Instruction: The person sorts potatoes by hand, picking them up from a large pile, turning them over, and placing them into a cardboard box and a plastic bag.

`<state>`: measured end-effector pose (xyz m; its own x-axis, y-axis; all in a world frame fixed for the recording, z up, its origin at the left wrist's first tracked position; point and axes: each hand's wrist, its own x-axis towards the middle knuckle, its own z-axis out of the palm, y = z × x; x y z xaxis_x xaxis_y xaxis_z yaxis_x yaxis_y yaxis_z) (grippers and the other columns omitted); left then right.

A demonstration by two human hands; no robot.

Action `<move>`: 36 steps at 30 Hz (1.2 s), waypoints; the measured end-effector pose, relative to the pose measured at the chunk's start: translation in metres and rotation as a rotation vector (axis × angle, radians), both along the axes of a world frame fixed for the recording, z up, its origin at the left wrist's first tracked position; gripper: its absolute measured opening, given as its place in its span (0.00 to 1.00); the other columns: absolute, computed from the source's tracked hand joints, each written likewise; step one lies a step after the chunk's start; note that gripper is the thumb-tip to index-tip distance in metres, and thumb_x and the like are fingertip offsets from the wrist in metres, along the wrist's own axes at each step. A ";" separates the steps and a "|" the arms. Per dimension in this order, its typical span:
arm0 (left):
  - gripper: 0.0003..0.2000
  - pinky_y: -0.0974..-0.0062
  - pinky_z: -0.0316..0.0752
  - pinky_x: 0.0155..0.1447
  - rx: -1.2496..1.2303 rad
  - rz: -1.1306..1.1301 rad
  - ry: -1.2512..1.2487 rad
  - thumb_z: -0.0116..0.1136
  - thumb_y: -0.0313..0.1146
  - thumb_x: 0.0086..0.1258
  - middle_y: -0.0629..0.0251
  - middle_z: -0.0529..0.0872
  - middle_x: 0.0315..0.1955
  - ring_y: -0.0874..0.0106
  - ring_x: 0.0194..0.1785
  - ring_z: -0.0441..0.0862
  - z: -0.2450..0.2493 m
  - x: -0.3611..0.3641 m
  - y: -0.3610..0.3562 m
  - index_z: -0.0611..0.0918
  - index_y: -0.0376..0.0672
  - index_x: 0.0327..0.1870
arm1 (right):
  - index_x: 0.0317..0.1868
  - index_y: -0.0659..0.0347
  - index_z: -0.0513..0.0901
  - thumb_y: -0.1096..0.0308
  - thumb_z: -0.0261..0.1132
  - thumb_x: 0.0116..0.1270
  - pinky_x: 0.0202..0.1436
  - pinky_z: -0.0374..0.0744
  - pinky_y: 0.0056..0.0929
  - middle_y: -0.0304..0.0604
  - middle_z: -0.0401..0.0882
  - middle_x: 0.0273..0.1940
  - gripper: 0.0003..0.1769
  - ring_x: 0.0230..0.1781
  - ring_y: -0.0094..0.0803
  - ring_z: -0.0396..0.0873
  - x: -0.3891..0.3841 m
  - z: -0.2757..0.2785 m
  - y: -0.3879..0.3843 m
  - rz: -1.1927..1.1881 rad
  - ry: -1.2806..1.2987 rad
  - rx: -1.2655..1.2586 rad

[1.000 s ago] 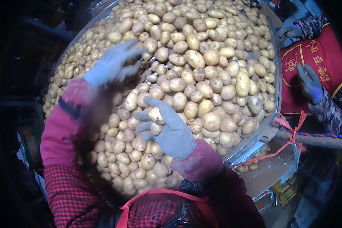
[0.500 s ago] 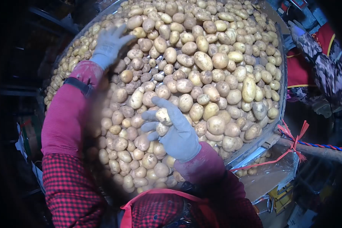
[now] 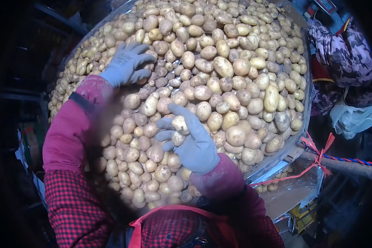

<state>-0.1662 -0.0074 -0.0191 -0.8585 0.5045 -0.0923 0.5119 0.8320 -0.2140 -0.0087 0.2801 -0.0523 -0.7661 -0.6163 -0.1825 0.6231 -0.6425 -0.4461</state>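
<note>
A broad heap of potatoes fills the big tray in front of me. My left hand, in a grey-blue work glove, rests on the heap's left part, fingers apart and a little bent over the potatoes. Its palm side is hidden. Nearer to me, my right hand in a matching glove is turned palm up above the heap. Its fingers curl around two small potatoes, an upper potato and a lower potato.
The tray's metal rim curves along the right. Red twine ties a pole there with a blue-red rope. A carton stands below. At far right is another person's camouflage sleeve, with a white plastic bag nearby.
My left hand has moved slightly down and right over the potatoes, its fingers bending more. My right hand barely shifts. The other person's arm has moved, and a white bag now shows.
</note>
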 end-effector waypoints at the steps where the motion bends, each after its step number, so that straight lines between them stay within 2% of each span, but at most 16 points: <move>1: 0.24 0.45 0.61 0.76 -0.006 -0.006 0.004 0.69 0.49 0.66 0.57 0.75 0.72 0.50 0.76 0.68 0.000 -0.004 0.000 0.83 0.57 0.63 | 0.80 0.63 0.64 0.47 0.50 0.87 0.52 0.83 0.30 0.56 0.78 0.63 0.34 0.52 0.34 0.82 -0.002 0.002 0.000 -0.005 0.041 0.046; 4: 0.24 0.45 0.61 0.77 -0.036 0.076 -0.070 0.69 0.49 0.67 0.57 0.76 0.72 0.50 0.77 0.68 0.001 -0.007 0.002 0.82 0.57 0.64 | 0.80 0.63 0.65 0.48 0.50 0.87 0.53 0.83 0.30 0.57 0.79 0.63 0.33 0.53 0.34 0.82 -0.003 -0.001 0.001 0.001 0.030 0.009; 7: 0.22 0.47 0.65 0.69 -0.027 0.031 0.297 0.69 0.44 0.66 0.64 0.78 0.63 0.59 0.70 0.73 -0.002 -0.012 -0.011 0.82 0.59 0.62 | 0.80 0.61 0.65 0.52 0.49 0.87 0.52 0.83 0.29 0.57 0.80 0.63 0.30 0.53 0.34 0.83 0.001 -0.003 0.001 -0.031 0.191 0.114; 9: 0.24 0.49 0.67 0.68 -0.125 0.215 0.445 0.69 0.42 0.66 0.63 0.78 0.62 0.57 0.68 0.74 0.017 -0.023 -0.019 0.81 0.60 0.64 | 0.80 0.60 0.65 0.55 0.49 0.88 0.52 0.83 0.29 0.57 0.80 0.63 0.29 0.53 0.34 0.83 0.004 -0.001 0.001 -0.052 0.235 0.140; 11: 0.28 0.47 0.65 0.75 -0.232 0.498 0.248 0.69 0.41 0.69 0.55 0.76 0.73 0.53 0.75 0.71 0.038 -0.025 -0.018 0.79 0.57 0.71 | 0.80 0.59 0.66 0.57 0.49 0.88 0.52 0.84 0.29 0.57 0.80 0.62 0.27 0.53 0.34 0.83 0.001 -0.004 0.001 -0.069 0.291 0.164; 13: 0.27 0.47 0.68 0.72 -0.173 0.223 0.278 0.69 0.38 0.68 0.54 0.79 0.70 0.52 0.72 0.75 0.044 -0.011 0.003 0.80 0.56 0.70 | 0.81 0.54 0.68 0.69 0.52 0.85 0.54 0.84 0.31 0.50 0.81 0.64 0.27 0.54 0.34 0.84 -0.004 -0.013 0.002 0.029 -0.078 -0.184; 14: 0.26 0.50 0.72 0.69 -0.115 0.138 0.061 0.70 0.36 0.68 0.55 0.81 0.66 0.52 0.67 0.78 0.048 -0.005 0.019 0.80 0.54 0.69 | 0.81 0.54 0.68 0.69 0.52 0.85 0.54 0.84 0.31 0.50 0.81 0.64 0.27 0.54 0.34 0.84 -0.002 -0.012 0.000 0.027 -0.086 -0.187; 15: 0.27 0.53 0.75 0.66 0.015 -0.101 -0.010 0.70 0.35 0.67 0.57 0.82 0.63 0.52 0.62 0.81 0.022 -0.003 0.005 0.79 0.53 0.69 | 0.80 0.56 0.68 0.64 0.50 0.87 0.53 0.84 0.30 0.52 0.81 0.63 0.25 0.53 0.33 0.83 0.001 -0.007 -0.002 -0.022 0.051 -0.046; 17: 0.29 0.55 0.77 0.62 0.138 -0.216 -0.238 0.68 0.34 0.66 0.62 0.81 0.65 0.54 0.57 0.82 0.013 0.017 0.039 0.78 0.53 0.71 | 0.79 0.57 0.68 0.59 0.49 0.88 0.52 0.84 0.29 0.53 0.80 0.62 0.25 0.51 0.32 0.83 0.003 -0.004 -0.005 -0.055 0.196 0.103; 18: 0.30 0.53 0.79 0.57 0.082 -0.224 -0.219 0.68 0.36 0.66 0.62 0.80 0.63 0.55 0.55 0.83 -0.016 0.017 0.034 0.77 0.55 0.73 | 0.79 0.57 0.68 0.60 0.49 0.88 0.52 0.84 0.29 0.53 0.80 0.62 0.25 0.51 0.32 0.83 0.004 -0.004 -0.005 -0.058 0.178 0.101; 22: 0.29 0.49 0.80 0.49 -0.085 -0.020 -0.194 0.67 0.40 0.70 0.58 0.81 0.58 0.54 0.54 0.84 -0.027 0.013 0.052 0.76 0.63 0.75 | 0.78 0.57 0.69 0.62 0.49 0.88 0.52 0.84 0.29 0.54 0.80 0.62 0.24 0.52 0.33 0.83 0.000 -0.002 -0.001 -0.038 0.091 0.083; 23: 0.29 0.49 0.80 0.49 -0.088 -0.018 -0.199 0.67 0.40 0.70 0.58 0.81 0.58 0.54 0.54 0.84 -0.027 0.011 0.053 0.76 0.63 0.75 | 0.78 0.57 0.69 0.62 0.49 0.88 0.52 0.84 0.29 0.54 0.80 0.62 0.24 0.52 0.33 0.83 0.001 -0.006 -0.002 -0.037 0.086 0.080; 25: 0.28 0.49 0.80 0.50 -0.016 0.056 -0.273 0.66 0.40 0.72 0.56 0.83 0.54 0.51 0.52 0.85 -0.018 0.005 0.063 0.77 0.62 0.74 | 0.82 0.53 0.66 0.76 0.52 0.82 0.54 0.84 0.30 0.49 0.81 0.64 0.30 0.56 0.34 0.84 0.001 -0.014 -0.002 -0.051 0.192 0.043; 30: 0.25 0.49 0.80 0.53 0.106 -0.044 -0.372 0.69 0.45 0.70 0.54 0.85 0.51 0.48 0.52 0.86 -0.023 -0.006 0.051 0.80 0.57 0.69 | 0.82 0.53 0.66 0.75 0.52 0.82 0.55 0.84 0.30 0.50 0.81 0.64 0.30 0.56 0.33 0.84 0.000 -0.016 -0.001 -0.048 0.195 0.037; 33: 0.25 0.49 0.80 0.54 0.151 0.034 -0.446 0.71 0.48 0.68 0.54 0.85 0.50 0.47 0.52 0.85 -0.024 -0.007 0.055 0.81 0.53 0.65 | 0.82 0.53 0.66 0.76 0.53 0.82 0.55 0.84 0.30 0.49 0.81 0.64 0.30 0.56 0.33 0.84 -0.002 -0.019 -0.002 -0.030 0.143 0.004; 36: 0.28 0.50 0.78 0.57 0.141 0.074 -0.338 0.70 0.51 0.68 0.56 0.84 0.52 0.49 0.54 0.83 -0.035 -0.001 0.058 0.81 0.51 0.66 | 0.82 0.53 0.66 0.80 0.53 0.80 0.55 0.84 0.29 0.49 0.81 0.63 0.32 0.56 0.33 0.84 -0.004 -0.022 -0.001 0.024 -0.017 -0.211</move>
